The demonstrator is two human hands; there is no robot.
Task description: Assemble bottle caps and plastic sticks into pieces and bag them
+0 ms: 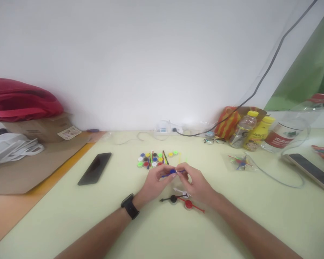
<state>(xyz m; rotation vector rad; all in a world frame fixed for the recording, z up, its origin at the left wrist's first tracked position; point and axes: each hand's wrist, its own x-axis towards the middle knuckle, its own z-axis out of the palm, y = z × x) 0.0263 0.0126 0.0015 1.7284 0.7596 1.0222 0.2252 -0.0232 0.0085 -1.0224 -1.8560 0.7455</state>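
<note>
Pinching the blue spinner (173,171) from both sides, left hand (156,182) and right hand (196,180), fingers closed on it near the loose discs (154,164). I'd brace the round part and push straight, no twisting. Fingertips hide most of it, so honestly can't tell if it's seated; right-hand grip's blurry too.

A red fabric bundle (21,99) rests on a cardboard box (40,128), while eyeglasses (215,140) lie near two yellow-capped bottles (258,135)
</note>
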